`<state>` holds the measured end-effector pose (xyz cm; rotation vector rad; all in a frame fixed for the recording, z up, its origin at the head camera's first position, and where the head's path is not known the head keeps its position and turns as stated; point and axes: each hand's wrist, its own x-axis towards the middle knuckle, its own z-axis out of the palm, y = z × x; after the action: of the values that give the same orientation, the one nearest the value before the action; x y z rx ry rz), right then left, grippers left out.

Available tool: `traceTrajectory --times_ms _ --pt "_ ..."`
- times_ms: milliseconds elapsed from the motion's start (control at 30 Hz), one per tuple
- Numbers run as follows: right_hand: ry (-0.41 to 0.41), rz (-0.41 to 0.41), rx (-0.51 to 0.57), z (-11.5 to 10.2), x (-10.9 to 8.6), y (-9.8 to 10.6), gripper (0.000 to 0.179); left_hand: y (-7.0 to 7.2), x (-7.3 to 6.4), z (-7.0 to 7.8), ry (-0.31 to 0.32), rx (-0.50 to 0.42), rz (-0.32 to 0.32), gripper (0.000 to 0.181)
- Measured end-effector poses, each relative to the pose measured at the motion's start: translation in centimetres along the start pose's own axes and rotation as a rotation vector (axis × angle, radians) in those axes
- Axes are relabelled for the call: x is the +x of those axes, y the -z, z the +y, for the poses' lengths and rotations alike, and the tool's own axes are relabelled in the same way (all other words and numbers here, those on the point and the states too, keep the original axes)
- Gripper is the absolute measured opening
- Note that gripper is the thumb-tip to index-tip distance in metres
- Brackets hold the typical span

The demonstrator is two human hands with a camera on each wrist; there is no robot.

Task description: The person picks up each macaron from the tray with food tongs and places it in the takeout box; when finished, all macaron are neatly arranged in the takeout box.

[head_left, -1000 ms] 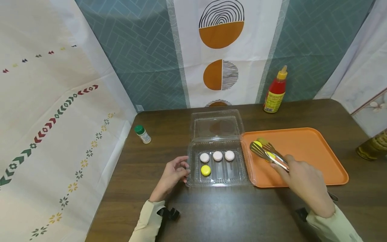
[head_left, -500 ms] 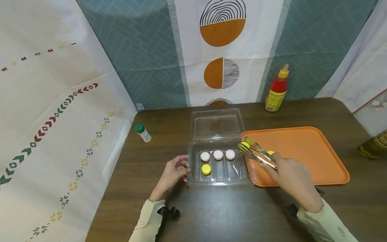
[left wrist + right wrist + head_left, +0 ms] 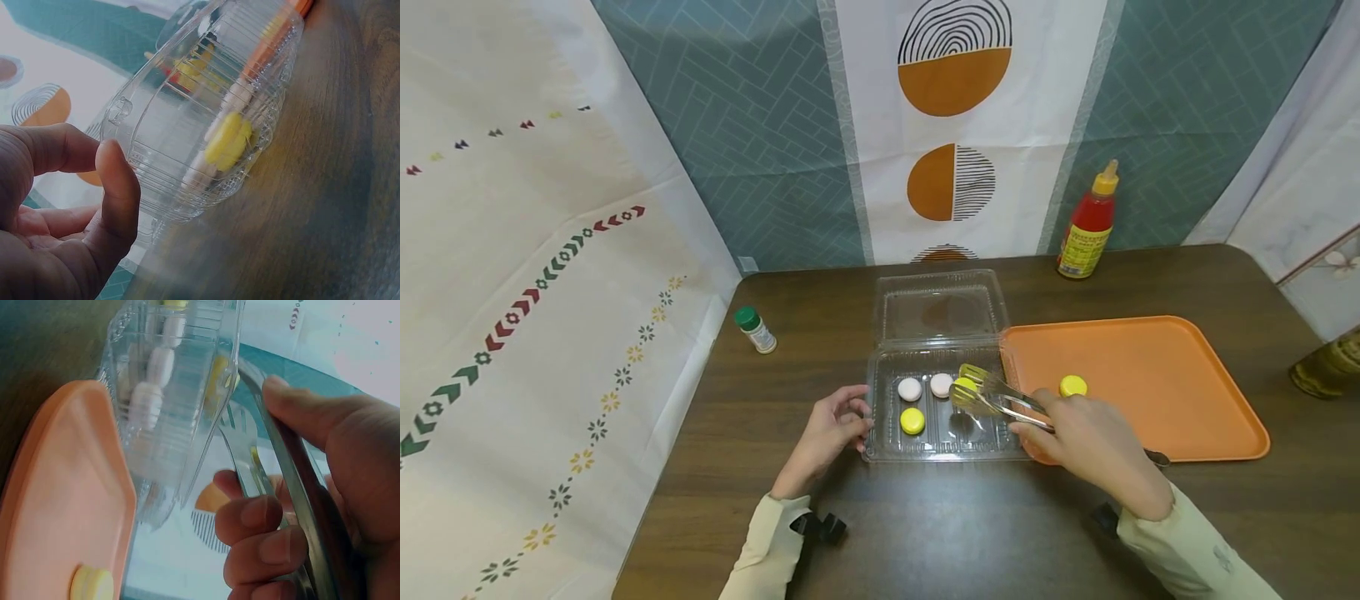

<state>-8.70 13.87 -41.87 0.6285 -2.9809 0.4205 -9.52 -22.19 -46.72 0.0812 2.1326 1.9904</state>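
Observation:
My right hand (image 3: 1093, 446) grips metal tongs (image 3: 294, 469), whose tips hold a yellow macaron (image 3: 966, 386) above the open clear plastic clamshell container (image 3: 925, 450). Two white macarons (image 3: 910, 389) show in its back row, and the right wrist view shows a third pale one (image 3: 147, 403), hidden from the head view behind the tongs. Another yellow macaron (image 3: 912, 421) lies in front of them. My left hand (image 3: 831, 429) pinches the container's left rim between thumb and curled fingers (image 3: 119, 187). One more yellow macaron (image 3: 1072, 385) rests on the orange tray (image 3: 1172, 392).
The container's lid (image 3: 940, 304) lies folded back behind it. A red sauce bottle (image 3: 1086, 229) stands at the back right, and a small green-capped jar (image 3: 756, 330) at the left. At the right edge is a dark bottle (image 3: 1326, 367), partly cut off.
My right hand has moved left with the tongs, bringing one yellow macaron from the tray over the container. My left hand has stayed at the container's rim.

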Motion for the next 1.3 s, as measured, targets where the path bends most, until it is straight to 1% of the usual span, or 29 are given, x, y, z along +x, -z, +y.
traceTrajectory --times_ms 167,367,467,633,867,1000,1133,1200,1300 --pt "0.067 -0.053 -0.008 -0.6 1.0 -0.1 0.044 0.0 0.0 -0.1 -0.004 0.007 -0.007 0.051" --pt "0.162 -0.088 -0.054 -1.2 2.1 -0.1 0.041 -0.1 0.1 -0.2 -0.009 0.018 -0.027 0.051" --pt "0.186 -0.110 -0.071 -1.5 2.5 -0.2 0.039 -0.2 0.2 -0.2 -0.009 0.021 -0.029 0.051" --pt "0.188 -0.158 -0.074 -1.8 2.9 -0.3 0.037 -0.3 0.3 -0.2 -0.006 0.018 -0.029 0.050" --pt "0.189 -0.179 -0.080 -2.0 3.0 -0.3 0.039 -0.3 0.4 -0.3 -0.002 0.020 -0.027 0.050" --pt "0.165 -0.195 -0.073 -2.3 3.0 0.1 0.038 -0.2 0.3 -0.2 0.001 0.023 -0.018 0.050" --pt "0.120 -0.211 -0.063 -2.5 2.9 0.7 0.040 -0.1 0.1 -0.1 -0.003 0.013 -0.015 0.050" --pt "0.106 -0.205 -0.058 -2.5 2.8 1.0 0.041 0.0 0.0 -0.1 -0.009 0.009 -0.017 0.051" --pt "0.088 -0.186 -0.023 -2.3 2.5 1.2 0.041 0.1 -0.1 -0.1 -0.014 0.015 -0.018 0.050"
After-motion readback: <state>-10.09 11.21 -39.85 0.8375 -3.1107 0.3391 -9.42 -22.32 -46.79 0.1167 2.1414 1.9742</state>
